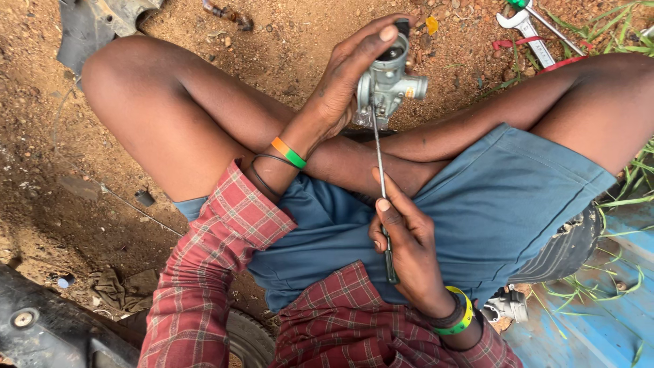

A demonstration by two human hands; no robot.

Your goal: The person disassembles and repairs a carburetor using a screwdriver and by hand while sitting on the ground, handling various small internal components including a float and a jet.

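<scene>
Grey cast-metal carburettor [387, 80] sits clamped in the left hand [344, 85] above the crossed shins. Right hand [409, 249], nearer the body, grips a screwdriver [381, 184], its long shaft running straight away from the person, tip touching the carburettor's underside.

You are outdoors in even daylight, over bare reddish-brown dirt [286, 48] strewn with small pebbles, with thin green grass blades [633, 180] creeping in along your right edge. A wrench [528, 31] and a bit of red strap [518, 43] lie on the soil at the top right, a dark sheet of rubber [88, 27] sits at the top left, and a crumpled rag [119, 289] rests low on the left. At the bottom left you see a black tyre [248, 337] and a dark moulded panel [48, 330], while a blue painted surface [599, 320] fills the bottom right corner
</scene>
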